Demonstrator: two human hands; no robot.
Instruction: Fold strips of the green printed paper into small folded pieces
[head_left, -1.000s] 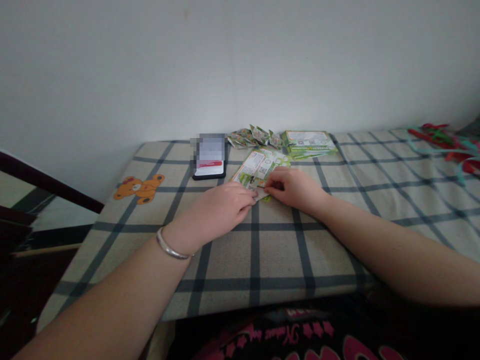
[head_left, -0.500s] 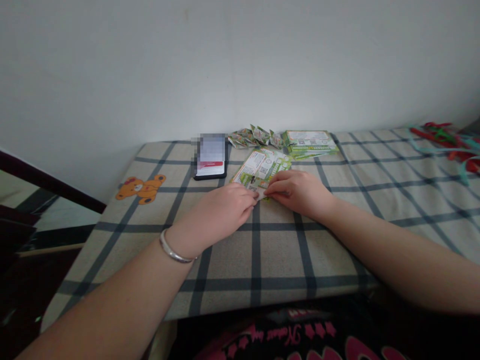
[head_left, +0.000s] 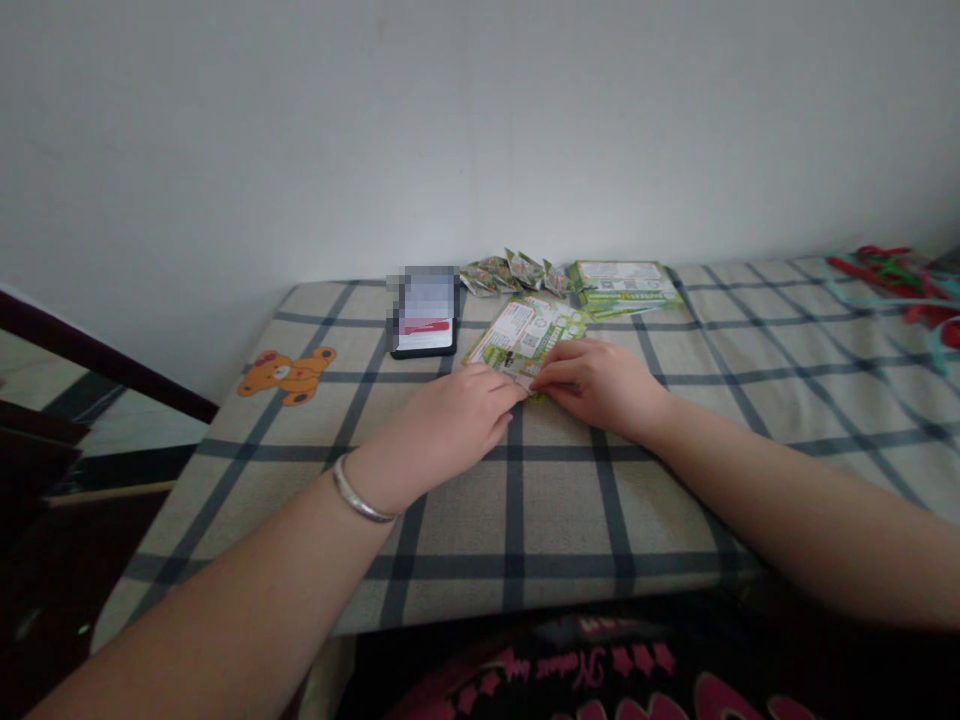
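A green and white printed leaflet [head_left: 525,335] lies flat on the checked tablecloth [head_left: 525,500]. My left hand [head_left: 450,425], with a silver bangle on its wrist, has its fingertips pinched on the leaflet's near corner. My right hand [head_left: 596,385] meets it from the right, fingers pressed together on the same corner. The corner itself is mostly hidden under my fingers.
A phone [head_left: 425,315] lies face up left of the leaflet. Several small folded paper pieces [head_left: 514,272] and a stack of leaflets [head_left: 622,283] sit by the wall. Red and green ribbons [head_left: 900,280] lie at the far right. A bear print [head_left: 289,373] marks the cloth.
Both hands stay at the leaflet's near corner; my right hand's fingers have stretched out slightly over it. The view has shifted a little.
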